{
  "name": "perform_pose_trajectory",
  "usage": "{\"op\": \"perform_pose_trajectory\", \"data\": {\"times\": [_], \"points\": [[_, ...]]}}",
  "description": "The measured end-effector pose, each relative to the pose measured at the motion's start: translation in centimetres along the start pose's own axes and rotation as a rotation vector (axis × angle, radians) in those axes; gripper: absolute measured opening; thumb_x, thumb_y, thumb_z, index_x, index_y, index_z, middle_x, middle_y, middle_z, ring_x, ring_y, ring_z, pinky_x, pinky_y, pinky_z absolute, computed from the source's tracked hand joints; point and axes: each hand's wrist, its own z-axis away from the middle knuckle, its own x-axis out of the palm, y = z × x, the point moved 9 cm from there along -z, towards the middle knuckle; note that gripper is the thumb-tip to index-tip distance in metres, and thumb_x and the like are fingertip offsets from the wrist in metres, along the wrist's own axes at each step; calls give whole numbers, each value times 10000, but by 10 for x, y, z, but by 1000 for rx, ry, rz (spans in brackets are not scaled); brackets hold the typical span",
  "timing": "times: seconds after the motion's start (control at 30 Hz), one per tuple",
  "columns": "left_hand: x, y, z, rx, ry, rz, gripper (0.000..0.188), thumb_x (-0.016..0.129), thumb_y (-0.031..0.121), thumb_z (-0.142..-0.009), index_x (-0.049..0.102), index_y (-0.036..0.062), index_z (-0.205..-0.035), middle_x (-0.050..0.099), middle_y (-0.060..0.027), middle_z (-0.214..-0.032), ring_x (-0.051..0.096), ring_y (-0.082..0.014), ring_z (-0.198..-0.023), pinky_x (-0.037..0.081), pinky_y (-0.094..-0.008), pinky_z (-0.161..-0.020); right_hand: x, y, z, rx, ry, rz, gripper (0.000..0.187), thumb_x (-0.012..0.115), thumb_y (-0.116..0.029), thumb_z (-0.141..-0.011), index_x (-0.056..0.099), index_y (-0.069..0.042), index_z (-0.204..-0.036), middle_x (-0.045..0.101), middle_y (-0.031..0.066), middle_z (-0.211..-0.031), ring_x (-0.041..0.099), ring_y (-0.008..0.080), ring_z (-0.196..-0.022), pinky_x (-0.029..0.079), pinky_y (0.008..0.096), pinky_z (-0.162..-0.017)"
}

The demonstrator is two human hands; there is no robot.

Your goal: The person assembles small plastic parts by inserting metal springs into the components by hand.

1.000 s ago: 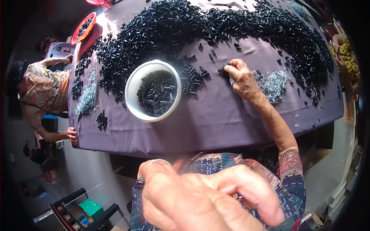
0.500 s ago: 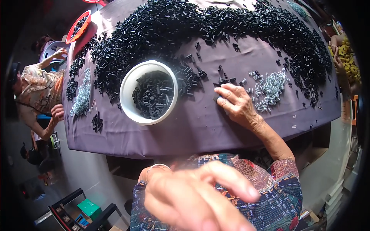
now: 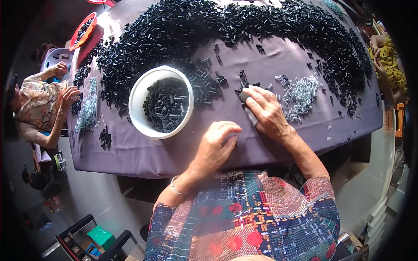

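Observation:
My right hand (image 3: 271,114) is bent over a few small black plastic pieces (image 3: 244,82) on the cloth. Its fingertips close on a small black piece (image 3: 243,96), partly hidden by the fingers. Under the fingers, by the thumb, shows something grey that I cannot make out. My left hand (image 3: 213,148), with a bracelet at the wrist, is held over the near part of the table. Its fingers are curled, thumb and forefinger stand apart, and nothing shows between them. Left of it a white bucket (image 3: 135,114) contains many black pieces (image 3: 167,106).
A broad heap of black pieces (image 3: 143,48) curves across the table's far side. Right of my right hand lies a pile of small clear pieces (image 3: 302,93). At the far left are a red basin (image 3: 93,21) and another person (image 3: 39,100); someone in yellow (image 3: 387,65) sits right.
My left hand has gone from close in front of the camera down to the table, beside the right hand. The right hand stays at the black pieces. The left person's lower hand has risen.

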Motion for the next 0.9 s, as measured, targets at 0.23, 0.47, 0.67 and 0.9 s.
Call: {"op": "perform_pose_trajectory", "data": {"times": [0.23,0.47,0.67,0.9], "points": [[-9,-3,-9,73,205,-171,255,654,-18,-763,623,42,-1008,617,-112,-1056,579,-297,-980,478,-357,-839,8,-15,10,-89,-17,-24,207,599,-58,-720,618,-8,-920,582,142,-1208,532,289,-1160,408,422,-981],[-1,2,1,126,182,-320,263,686,-19,-714,626,52,-961,583,-114,-1099,525,-311,-1039,440,-389,-889,-25,28,-2,140,200,-8,193,677,-99,-716,621,-48,-893,560,74,-895,527,268,-877,412,416,-757],[6,1,2,116,208,-342,263,702,-10,-702,634,77,-941,568,-108,-1117,503,-315,-1061,420,-397,-910,11,56,-46,308,-26,263,292,699,-339,-731,627,-85,-855,544,60,-879,500,253,-898,361,412,-756],[2,-8,4,82,210,-253,262,704,-3,-717,644,75,-960,574,-107,-1121,507,-301,-1081,416,-389,-927,26,55,-60,297,-134,237,219,670,-266,-715,610,-81,-816,561,63,-898,512,250,-928,358,430,-780]]}}
